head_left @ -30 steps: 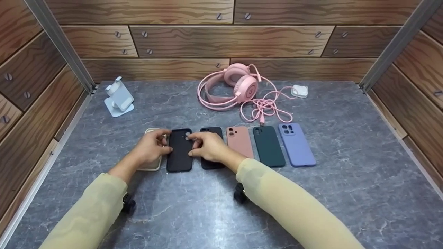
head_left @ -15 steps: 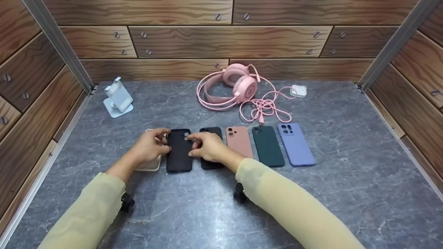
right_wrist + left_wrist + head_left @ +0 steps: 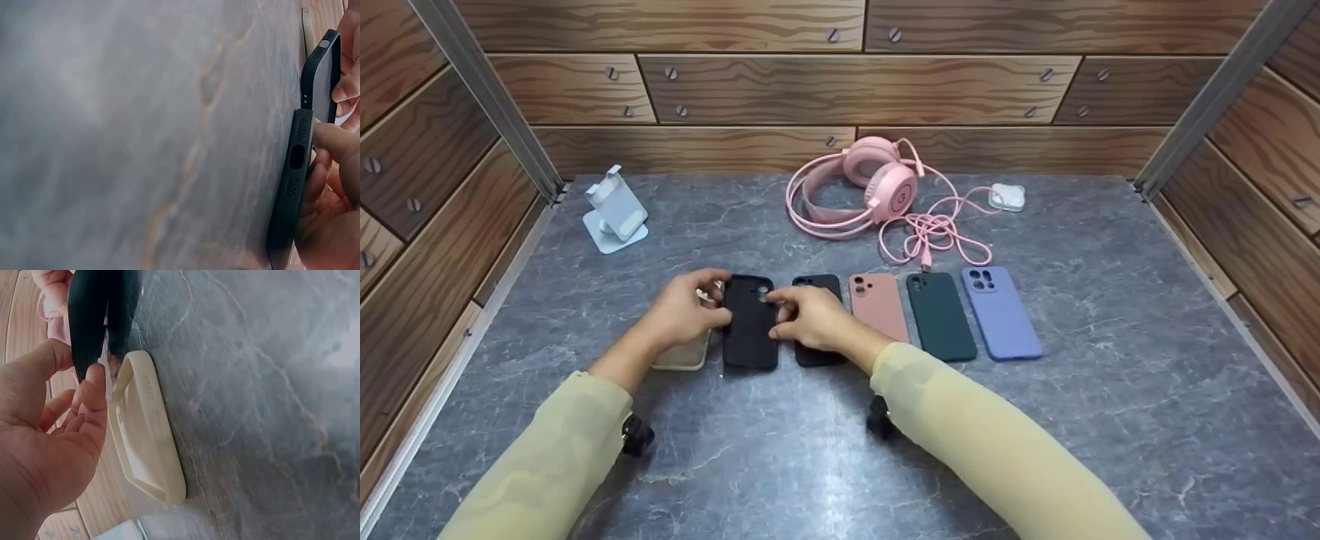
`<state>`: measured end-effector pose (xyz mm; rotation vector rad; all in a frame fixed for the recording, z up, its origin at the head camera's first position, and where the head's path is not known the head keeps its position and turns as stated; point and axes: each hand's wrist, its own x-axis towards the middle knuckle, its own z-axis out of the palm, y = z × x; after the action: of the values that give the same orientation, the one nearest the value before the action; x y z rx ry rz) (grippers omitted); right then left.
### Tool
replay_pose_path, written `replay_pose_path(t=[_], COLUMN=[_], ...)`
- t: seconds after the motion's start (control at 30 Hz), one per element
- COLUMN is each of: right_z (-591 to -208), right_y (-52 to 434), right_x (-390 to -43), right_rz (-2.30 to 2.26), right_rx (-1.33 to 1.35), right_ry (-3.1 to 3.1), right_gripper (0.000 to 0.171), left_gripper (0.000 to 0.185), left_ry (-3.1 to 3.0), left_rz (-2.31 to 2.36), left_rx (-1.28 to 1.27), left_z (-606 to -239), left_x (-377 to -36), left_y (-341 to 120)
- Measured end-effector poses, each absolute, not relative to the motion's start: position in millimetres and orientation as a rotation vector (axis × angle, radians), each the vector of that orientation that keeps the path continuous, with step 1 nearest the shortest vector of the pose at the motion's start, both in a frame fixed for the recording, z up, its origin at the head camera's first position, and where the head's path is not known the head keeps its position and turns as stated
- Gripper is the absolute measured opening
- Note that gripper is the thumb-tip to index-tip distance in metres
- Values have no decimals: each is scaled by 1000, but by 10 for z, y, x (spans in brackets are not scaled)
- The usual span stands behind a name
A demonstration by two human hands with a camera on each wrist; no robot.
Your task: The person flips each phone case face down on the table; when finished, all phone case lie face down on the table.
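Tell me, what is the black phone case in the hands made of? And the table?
The black phone case, held by the left hand and right hand, looks like soft matte silicone or rubbery plastic: dull, no glare, rounded edges. The table looks like grey stone or a marble-look laminate: pale veins, a slight sheen. Which one, I cannot tell.

The black phone case is lying back up — second from the left in a row of cases — its far end rising slightly off the grey tabletop.
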<state>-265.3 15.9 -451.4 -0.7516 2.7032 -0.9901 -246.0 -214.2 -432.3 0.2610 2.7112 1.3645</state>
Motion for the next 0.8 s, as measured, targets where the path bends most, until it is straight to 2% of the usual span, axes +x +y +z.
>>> replay_pose_path(t=[0.33,0.57,0.8], right_z=[-4509,-4497,-4505], right_y=[161,164,162], right_x=[-2655,-2654,-2653], right_rz=[-969,-972,-975], right_rx=[-770,-756,-760], right_ry=[2711,2703,2694], right_gripper=[53,50,51], left_gripper=[60,65,66], left_ry=[2661,2425,2173], left_rz=[1533,1871,2054], left_rx=[178,16,9], left_z=[-4307,-4351,-4394], left_x=[-2413,-2391,-2365], left_y=[-2081,-2008,-1994])
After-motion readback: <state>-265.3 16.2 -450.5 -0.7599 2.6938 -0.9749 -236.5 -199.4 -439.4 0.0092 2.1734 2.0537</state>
